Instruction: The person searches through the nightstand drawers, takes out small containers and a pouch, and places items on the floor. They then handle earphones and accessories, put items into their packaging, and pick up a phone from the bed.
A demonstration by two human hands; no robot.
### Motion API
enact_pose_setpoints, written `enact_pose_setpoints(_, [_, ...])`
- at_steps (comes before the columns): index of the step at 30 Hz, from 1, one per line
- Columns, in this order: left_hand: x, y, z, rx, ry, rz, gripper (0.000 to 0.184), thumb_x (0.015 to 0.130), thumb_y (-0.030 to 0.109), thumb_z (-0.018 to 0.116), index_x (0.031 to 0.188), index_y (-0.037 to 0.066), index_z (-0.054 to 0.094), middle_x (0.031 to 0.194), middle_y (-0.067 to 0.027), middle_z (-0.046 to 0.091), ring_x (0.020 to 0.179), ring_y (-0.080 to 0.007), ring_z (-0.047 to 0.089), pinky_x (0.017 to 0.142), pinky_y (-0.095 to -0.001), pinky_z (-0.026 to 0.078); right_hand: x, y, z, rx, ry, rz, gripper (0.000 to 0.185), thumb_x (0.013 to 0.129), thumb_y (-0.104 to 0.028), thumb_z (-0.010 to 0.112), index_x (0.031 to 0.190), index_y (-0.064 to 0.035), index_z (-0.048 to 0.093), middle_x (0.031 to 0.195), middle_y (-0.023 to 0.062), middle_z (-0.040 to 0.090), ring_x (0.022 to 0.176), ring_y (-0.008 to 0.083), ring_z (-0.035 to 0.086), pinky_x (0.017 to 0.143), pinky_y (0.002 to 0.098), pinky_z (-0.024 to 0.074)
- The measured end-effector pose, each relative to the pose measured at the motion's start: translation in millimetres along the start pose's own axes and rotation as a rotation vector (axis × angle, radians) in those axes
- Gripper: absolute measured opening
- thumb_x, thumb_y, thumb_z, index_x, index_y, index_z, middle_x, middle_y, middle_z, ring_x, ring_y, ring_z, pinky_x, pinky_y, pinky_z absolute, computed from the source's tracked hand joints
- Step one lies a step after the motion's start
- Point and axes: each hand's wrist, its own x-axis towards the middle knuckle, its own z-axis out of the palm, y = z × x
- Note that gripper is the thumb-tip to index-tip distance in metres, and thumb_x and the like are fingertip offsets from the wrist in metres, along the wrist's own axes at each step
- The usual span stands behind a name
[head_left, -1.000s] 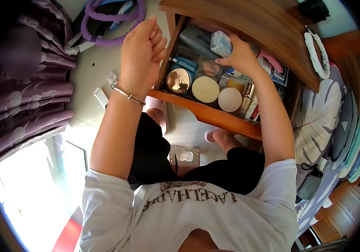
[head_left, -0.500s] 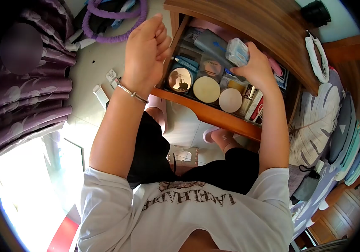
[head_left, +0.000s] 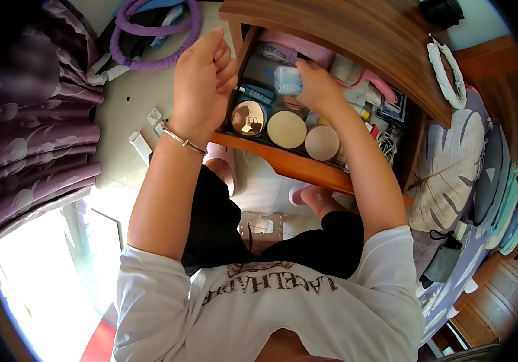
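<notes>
My left hand point(head_left: 204, 78) is a closed fist raised beside the drawer's left end, a bangle on its wrist; nothing sticks out of it. Over the open drawer point(head_left: 295, 167), the fingers of my right hand point(head_left: 318, 89) grip a small blue-and-white packet point(head_left: 288, 81). Beneath and in front of the packet lie a shiny gold round compact point(head_left: 248, 117), a cream round lid point(head_left: 287, 129) and a pale pink round lid point(head_left: 322, 143). A pink-handled item point(head_left: 381, 85) and a coiled white cable point(head_left: 387, 143) are to the right. My right hand hides part of the contents.
The wooden tabletop point(head_left: 331, 30) overhangs the drawer's back. Purple rings point(head_left: 150, 62) lie on the pale surface at upper left, near a patterned purple curtain point(head_left: 54, 133). On the right are a leaf-patterned cushion point(head_left: 449, 172) and folded cloths point(head_left: 503, 205). Pink slippers show below.
My right hand has carried the packet leftward over the drawer. The coiled cable at the drawer's right has come into view. My left hand remains a fist.
</notes>
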Motion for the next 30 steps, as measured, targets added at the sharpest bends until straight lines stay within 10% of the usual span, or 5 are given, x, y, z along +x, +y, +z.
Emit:
enact_pose_setpoints(17, [-0.9,-1.7,5.4,0.016,0.042,-0.020,0.033,0.090,0.020,0.048,0.062,0.012,0.033,0.053,0.0040,0.024,0.043,-0.0059,0.019,0.038,-0.0214,0.017,-45.9,2.8,-54.3,0.226,0.141,0.149,0.053,0.057,-0.014,0.072,0.102,0.0016,0.049,0.095,0.0211,0.057,0.089,0.0386,0.055,0.077,0.0384,0.0445])
enact_pose_setpoints(26, [3.5,-5.4,6.0,0.005,-0.004,-0.039,0.031,0.090,0.020,0.049,0.064,0.012,0.035,0.053,0.0042,0.024,0.042,-0.0057,0.019,0.038,-0.0212,0.017,-164.2,-29.7,-84.2,0.807,-0.215,0.380,0.055,0.060,-0.010,0.073,0.109,-0.0022,0.049,0.099,0.0096,0.055,0.092,0.0186,0.052,0.083,0.0312,0.0412])
enact_pose_setpoints(30, [4.5,-6.6,4.2,0.008,-0.015,-0.044,0.030,0.091,0.019,0.048,0.064,0.012,0.036,0.052,0.0042,0.023,0.042,-0.0056,0.019,0.038,-0.0209,0.017,-212.4,-46.6,-84.8,0.659,-0.472,0.184,0.051,0.062,-0.007,0.071,0.106,-0.0047,0.046,0.102,0.0109,0.054,0.094,0.0255,0.053,0.083,0.0323,0.0410])
